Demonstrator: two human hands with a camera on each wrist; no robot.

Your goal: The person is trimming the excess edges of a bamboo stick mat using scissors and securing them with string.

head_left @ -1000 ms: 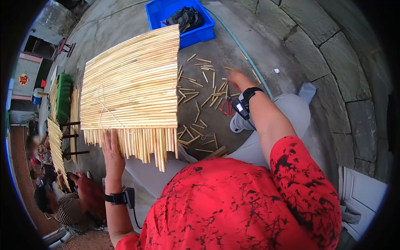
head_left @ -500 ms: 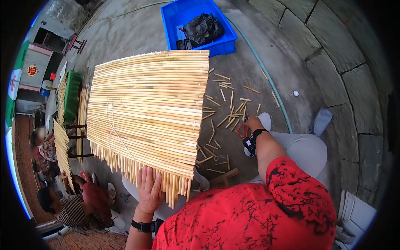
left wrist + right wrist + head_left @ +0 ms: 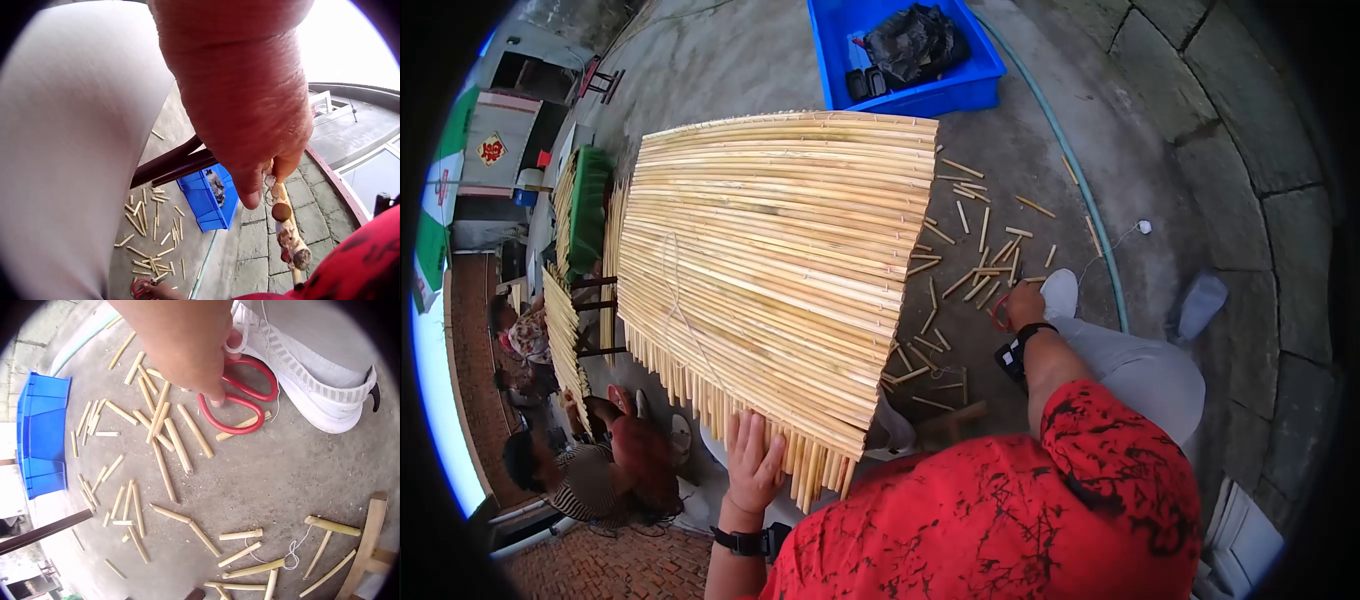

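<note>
Right wrist view shows what the head view half hides: the right hand (image 3: 181,350) has its fingers curled closed on the red scissors (image 3: 237,432), over floor strewn with cut sticks (image 3: 179,447). The loops point down and right, along the long axis; the hand covers the blades. Left wrist view shows the stick mat (image 3: 282,212) edge-on, pinched by the left hand (image 3: 240,100). In head view its sticks run left to right.

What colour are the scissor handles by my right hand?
Red; they show best in the right wrist view, beside your fingers.
</note>
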